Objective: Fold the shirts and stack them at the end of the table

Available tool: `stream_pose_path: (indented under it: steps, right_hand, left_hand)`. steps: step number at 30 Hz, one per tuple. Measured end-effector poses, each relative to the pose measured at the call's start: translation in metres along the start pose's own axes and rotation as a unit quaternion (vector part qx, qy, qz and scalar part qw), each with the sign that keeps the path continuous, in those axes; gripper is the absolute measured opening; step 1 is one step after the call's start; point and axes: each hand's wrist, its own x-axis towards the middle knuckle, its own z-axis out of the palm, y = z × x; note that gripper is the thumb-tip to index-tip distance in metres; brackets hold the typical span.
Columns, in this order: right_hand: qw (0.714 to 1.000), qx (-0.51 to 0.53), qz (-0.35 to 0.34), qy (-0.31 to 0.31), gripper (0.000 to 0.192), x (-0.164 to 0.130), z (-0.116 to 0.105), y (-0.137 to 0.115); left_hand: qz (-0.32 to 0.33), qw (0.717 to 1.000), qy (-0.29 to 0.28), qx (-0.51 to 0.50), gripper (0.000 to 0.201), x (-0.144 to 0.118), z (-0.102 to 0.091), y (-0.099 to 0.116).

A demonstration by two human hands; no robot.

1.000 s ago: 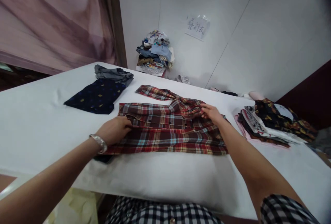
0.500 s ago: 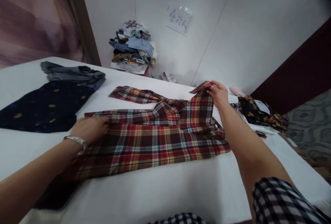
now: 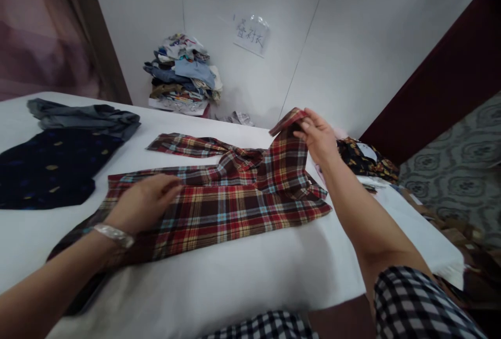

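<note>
Folding plaid shirt (image 3: 219, 208) at frame centre on white table (image 3: 242, 276): body flat, one sleeve still out toward upper left. Right hand (image 3: 319, 138) pinching lifted sleeve end; left hand (image 3: 143, 203) flat, open, pressing cloth. Navy garment (image 3: 43, 172) far left, clothes pile (image 3: 182, 75) behind.

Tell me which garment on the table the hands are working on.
The red plaid shirt: left hand presses it flat, right hand lifts its sleeve. The navy patterned garment and grey one lie untouched.
</note>
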Motion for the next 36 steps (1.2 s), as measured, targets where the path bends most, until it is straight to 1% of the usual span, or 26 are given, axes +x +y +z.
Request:
stream_pose_path:
  steps: [1, 2, 3, 4, 6, 7, 8, 9, 10, 11, 12, 13, 14, 16, 17, 18, 19, 21, 23, 25, 27, 28, 30, 32, 34, 36]
  right_hand:
    - [1.0, -0.004, 0.008, -0.028, 0.046, -0.023, 0.013, -0.009]
    - [0.998, -0.007, 0.021, -0.061, 0.05, -0.049, 0.027, -0.014]
    - [0.994, -0.01, 0.042, -0.098, 0.052, -0.078, 0.04, -0.017]
    - [0.987, -0.011, 0.069, -0.142, 0.054, -0.108, 0.054, -0.016]
    - [0.959, -0.001, 0.134, -0.248, 0.061, -0.165, 0.076, -0.004]
    - [0.946, 0.001, 0.157, -0.285, 0.067, -0.19, 0.084, 0.004]
    - [0.934, 0.001, 0.167, -0.315, 0.073, -0.21, 0.089, 0.013]
    - [0.926, 0.012, 0.178, -0.334, 0.078, -0.227, 0.091, 0.022]
    - [0.922, 0.016, 0.188, -0.338, 0.08, -0.238, 0.089, 0.029]
    - [0.923, 0.014, 0.196, -0.33, 0.077, -0.245, 0.083, 0.035]
    - [0.93, 0.004, 0.199, -0.307, 0.07, -0.247, 0.074, 0.039]
    - [0.942, -0.019, 0.195, -0.271, 0.061, -0.245, 0.061, 0.042]
    - [0.955, -0.053, 0.183, -0.227, 0.052, -0.241, 0.047, 0.045]
    - [0.97, -0.155, 0.134, -0.13, 0.039, -0.224, 0.013, 0.051]
    - [0.965, -0.218, 0.111, -0.096, 0.037, -0.214, -0.003, 0.055]
    - [0.949, -0.294, 0.088, -0.068, 0.038, -0.204, -0.017, 0.059]
    - [0.926, -0.368, 0.068, -0.046, 0.042, -0.194, -0.029, 0.064]
    - [0.871, -0.486, 0.047, -0.052, 0.052, -0.178, -0.045, 0.075]
    - [0.827, -0.554, 0.045, -0.085, 0.062, -0.166, -0.051, 0.085]
    - [0.807, -0.579, 0.046, -0.108, 0.066, -0.16, -0.052, 0.093]
    - [0.805, -0.581, 0.042, -0.111, 0.06, -0.157, -0.053, 0.1]
    - [0.807, -0.58, 0.035, -0.111, 0.054, -0.157, -0.054, 0.103]
    - [0.809, -0.576, 0.015, -0.116, 0.045, -0.161, -0.06, 0.107]
    - [0.809, -0.574, -0.015, -0.128, 0.042, -0.167, -0.066, 0.11]
    - [0.803, -0.579, -0.04, -0.139, 0.041, -0.176, -0.072, 0.112]
    - [0.789, -0.594, -0.049, -0.15, 0.041, -0.183, -0.077, 0.112]
  left_hand:
    - [-0.023, 0.992, -0.024, -0.118, 0.041, -0.007, 0.003, 0.018]
    - [-0.054, 0.966, -0.062, -0.244, 0.047, -0.014, 0.007, 0.036]
    - [-0.089, 0.919, -0.104, -0.37, 0.053, -0.022, 0.012, 0.051]
    - [-0.126, 0.854, -0.148, -0.483, 0.058, -0.029, 0.018, 0.064]
    - [-0.189, 0.705, -0.223, -0.647, 0.061, -0.042, 0.032, 0.081]
    - [-0.216, 0.643, -0.248, -0.692, 0.057, -0.047, 0.04, 0.085]
    - [-0.241, 0.598, -0.263, -0.718, 0.051, -0.052, 0.048, 0.086]
    - [-0.267, 0.57, -0.267, -0.73, 0.041, -0.056, 0.056, 0.086]
    - [-0.29, 0.555, -0.26, -0.734, 0.029, -0.06, 0.062, 0.084]
    - [-0.313, 0.552, -0.245, -0.733, 0.018, -0.063, 0.068, 0.082]
    - [-0.332, 0.554, -0.225, -0.729, 0.009, -0.066, 0.071, 0.081]
    - [-0.343, 0.563, -0.203, -0.724, 0.009, -0.068, 0.073, 0.08]
    - [-0.345, 0.577, -0.178, -0.719, 0.013, -0.069, 0.074, 0.079]
    - [-0.328, 0.622, -0.126, -0.699, 0.021, -0.07, 0.07, 0.08]
    - [-0.314, 0.65, -0.101, -0.685, 0.023, -0.069, 0.067, 0.082]
    - [-0.298, 0.676, -0.075, -0.67, 0.024, -0.066, 0.063, 0.084]
    - [-0.28, 0.7, -0.046, -0.656, 0.028, -0.064, 0.059, 0.086]
    - [-0.245, 0.736, 0.018, -0.631, 0.036, -0.056, 0.049, 0.091]
    - [-0.201, 0.767, 0.094, -0.603, 0.041, -0.048, 0.04, 0.094]
    - [-0.139, 0.8, 0.191, -0.551, 0.043, -0.043, 0.034, 0.091]
    - [-0.088, 0.833, 0.283, -0.467, 0.045, -0.044, 0.031, 0.082]
    - [-0.075, 0.85, 0.315, -0.416, 0.045, -0.048, 0.031, 0.074]
    - [-0.078, 0.883, 0.344, -0.309, 0.043, -0.059, 0.034, 0.055]
    - [-0.098, 0.906, 0.344, -0.225, 0.039, -0.072, 0.039, 0.034]
    - [-0.114, 0.924, 0.321, -0.173, 0.037, -0.083, 0.044, 0.017]
    - [-0.115, 0.948, 0.269, -0.127, 0.037, -0.089, 0.049, 0.004]
